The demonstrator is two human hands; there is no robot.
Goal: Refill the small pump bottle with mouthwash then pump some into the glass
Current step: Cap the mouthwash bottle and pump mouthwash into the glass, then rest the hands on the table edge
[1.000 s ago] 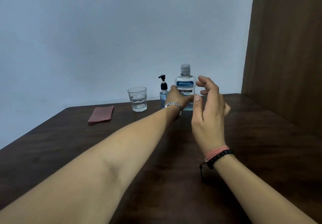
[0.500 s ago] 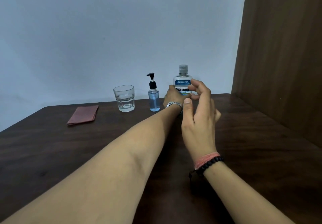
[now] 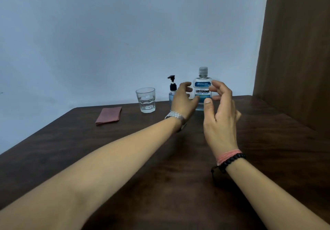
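table: left hand released mouthwash bottle, both hands now spread; right hand apart.

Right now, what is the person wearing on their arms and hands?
The left hand has a shiny silver metal watch on its wrist. The right hand has a pink thread band and a black bead bracelet on its wrist. Both arms are bare, no sleeves.

I see a dark wood-grain bench, faintly glossy. The mouthwash bottle looks like clear glossy plastic; the glass is transparent and faceted. The folded cloth looks matt. A shiny metal watch circles my left wrist.
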